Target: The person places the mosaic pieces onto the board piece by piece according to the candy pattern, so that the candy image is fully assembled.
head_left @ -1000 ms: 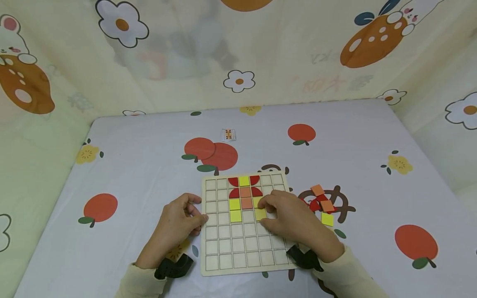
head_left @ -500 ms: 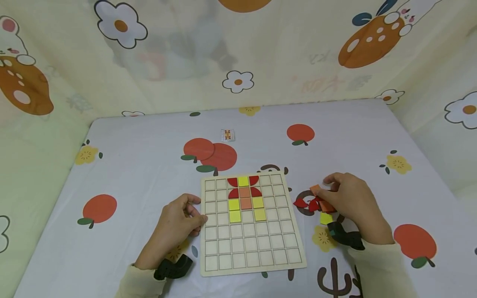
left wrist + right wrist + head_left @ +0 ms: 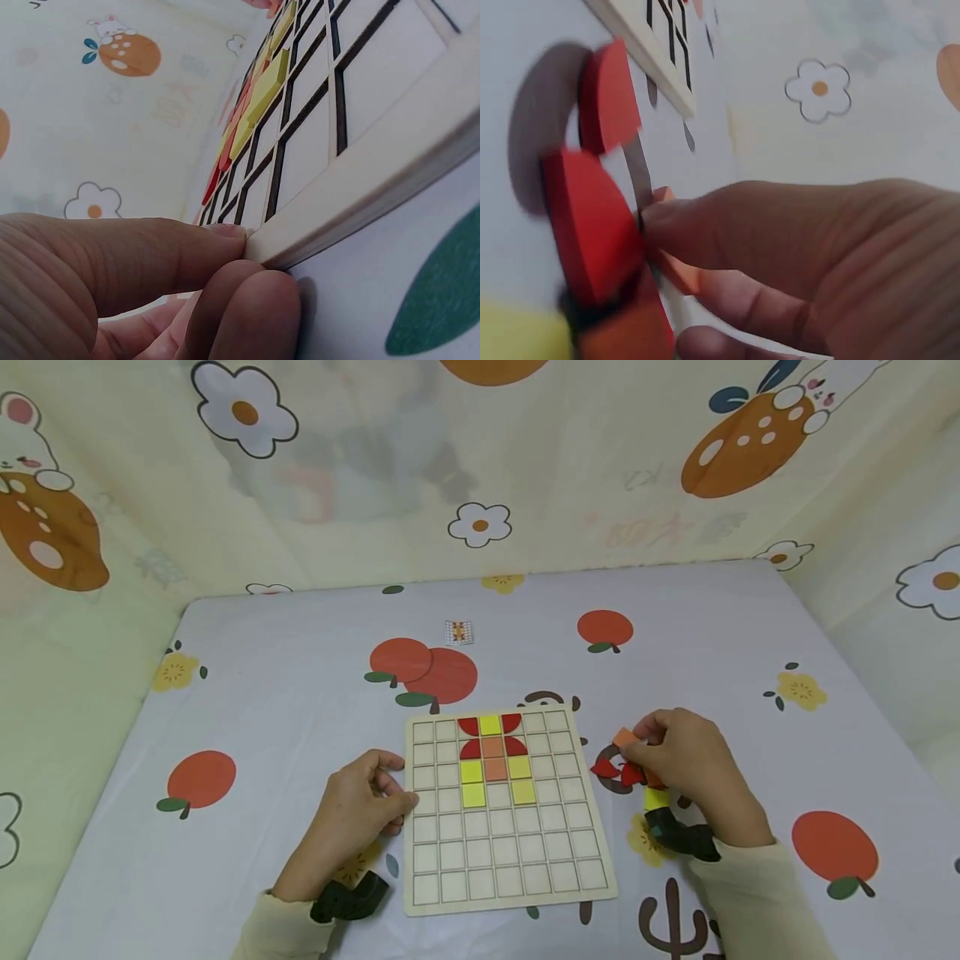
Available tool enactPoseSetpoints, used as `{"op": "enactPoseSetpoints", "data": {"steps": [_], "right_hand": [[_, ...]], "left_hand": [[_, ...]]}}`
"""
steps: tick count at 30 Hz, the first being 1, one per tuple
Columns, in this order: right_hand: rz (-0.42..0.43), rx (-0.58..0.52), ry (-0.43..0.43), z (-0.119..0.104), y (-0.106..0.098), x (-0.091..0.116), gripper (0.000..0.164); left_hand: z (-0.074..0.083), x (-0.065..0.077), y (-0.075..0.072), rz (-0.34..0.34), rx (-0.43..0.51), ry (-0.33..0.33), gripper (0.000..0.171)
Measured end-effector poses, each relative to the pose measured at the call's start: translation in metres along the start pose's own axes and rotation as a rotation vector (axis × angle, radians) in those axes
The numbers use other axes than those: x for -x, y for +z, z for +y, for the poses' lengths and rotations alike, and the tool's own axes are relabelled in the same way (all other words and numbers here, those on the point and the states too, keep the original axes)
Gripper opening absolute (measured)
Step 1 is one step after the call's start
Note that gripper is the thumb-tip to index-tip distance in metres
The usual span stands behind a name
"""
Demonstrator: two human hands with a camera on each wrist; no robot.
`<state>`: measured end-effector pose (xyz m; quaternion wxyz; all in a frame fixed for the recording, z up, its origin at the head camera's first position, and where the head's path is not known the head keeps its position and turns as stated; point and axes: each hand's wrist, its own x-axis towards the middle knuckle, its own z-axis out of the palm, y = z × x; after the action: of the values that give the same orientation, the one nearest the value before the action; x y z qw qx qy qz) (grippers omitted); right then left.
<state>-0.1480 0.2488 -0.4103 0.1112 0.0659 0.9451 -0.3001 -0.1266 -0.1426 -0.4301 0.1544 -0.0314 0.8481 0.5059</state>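
Observation:
A pale wooden grid board (image 3: 536, 853) lies in front of me. Red quarter-round pieces, yellow square tiles (image 3: 473, 795) and orange square tiles (image 3: 495, 769) fill some of its upper cells. My left hand (image 3: 358, 797) pinches the board's left edge, with the thumb on top and fingertips against the side, as the left wrist view shows. Right of the board, my right hand (image 3: 686, 760) pinches an orange square tile (image 3: 624, 737) between thumb and fingers, tilted in the right wrist view. Just under it lie loose red pieces (image 3: 600, 225), another orange tile (image 3: 630, 330) and a yellow tile (image 3: 656, 799).
A small card with a coloured grid pattern (image 3: 459, 632) lies beyond the board. The table has a white cloth (image 3: 315, 660) printed with fruit and flowers. A patterned cream curtain (image 3: 375, 527) stands behind it. Each wrist wears a black band (image 3: 682, 835).
My right hand has left the yellow tiles on the board, moved right to the loose pile, and now shifts slightly left with an orange tile. The left hand stays at the board's edge.

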Motion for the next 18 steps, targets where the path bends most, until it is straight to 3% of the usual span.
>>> {"op": "enactPoseSetpoints", "data": {"steps": [10, 18], "right_hand": [[0.087, -0.109, -0.145, -0.015, 0.017, -0.009, 0.017], [0.075, -0.228, -0.154, -0.023, 0.024, -0.007, 0.015]], "left_hand": [[0.0, 0.001, -0.001, 0.0, 0.004, 0.006, 0.039], [0.0, 0.001, -0.001, -0.003, 0.012, 0.003, 0.039]]}}
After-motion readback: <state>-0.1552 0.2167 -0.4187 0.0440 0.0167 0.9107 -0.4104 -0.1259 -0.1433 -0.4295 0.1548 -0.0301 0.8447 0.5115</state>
